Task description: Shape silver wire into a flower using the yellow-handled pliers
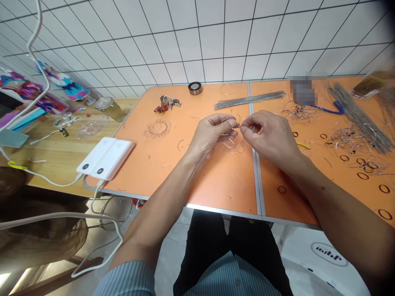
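looped wire (233, 146) pinched between two hands

the wire is clamped by thumb and fingers of the left hand (208, 133) and pinched at the fingertips of the right hand (273, 137). left of the grip, a scalloped wire ring (149, 130) is laid; beyond it, a bundle of straight wires (249, 100).
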The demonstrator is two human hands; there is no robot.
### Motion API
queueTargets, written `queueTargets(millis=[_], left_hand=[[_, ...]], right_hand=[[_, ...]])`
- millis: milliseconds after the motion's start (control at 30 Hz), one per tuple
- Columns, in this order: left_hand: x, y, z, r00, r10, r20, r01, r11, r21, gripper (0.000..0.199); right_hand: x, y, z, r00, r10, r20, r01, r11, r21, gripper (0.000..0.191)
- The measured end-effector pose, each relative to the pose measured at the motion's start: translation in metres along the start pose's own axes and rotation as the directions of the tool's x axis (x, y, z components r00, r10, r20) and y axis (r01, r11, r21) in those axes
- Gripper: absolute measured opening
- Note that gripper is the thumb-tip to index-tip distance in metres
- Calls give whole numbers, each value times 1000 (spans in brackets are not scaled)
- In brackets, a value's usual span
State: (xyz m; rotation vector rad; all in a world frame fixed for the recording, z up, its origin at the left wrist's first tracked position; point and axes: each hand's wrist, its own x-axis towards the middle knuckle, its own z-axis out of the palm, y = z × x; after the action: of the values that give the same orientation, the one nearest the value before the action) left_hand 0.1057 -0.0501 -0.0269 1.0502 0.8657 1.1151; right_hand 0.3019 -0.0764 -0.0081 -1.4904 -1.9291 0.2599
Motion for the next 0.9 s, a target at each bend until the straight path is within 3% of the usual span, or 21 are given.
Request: queueTargets(millis=[400,700,900], left_hand=[[3,-1,-3,999,29,-42,-27,999,39,33],[3,-2,-1,999,15,-29,-14,1000,28,27],[6,-4,-5,1000,26,-2,-26,1000,9,38]], right_hand=[[0,-7,-18,1000,25,13,-25,1000,5,15],[2,-5,-9,990,77,119,-76,997,-7,13],[2,-7,-11,985,99,145,-103,994,26,12]])
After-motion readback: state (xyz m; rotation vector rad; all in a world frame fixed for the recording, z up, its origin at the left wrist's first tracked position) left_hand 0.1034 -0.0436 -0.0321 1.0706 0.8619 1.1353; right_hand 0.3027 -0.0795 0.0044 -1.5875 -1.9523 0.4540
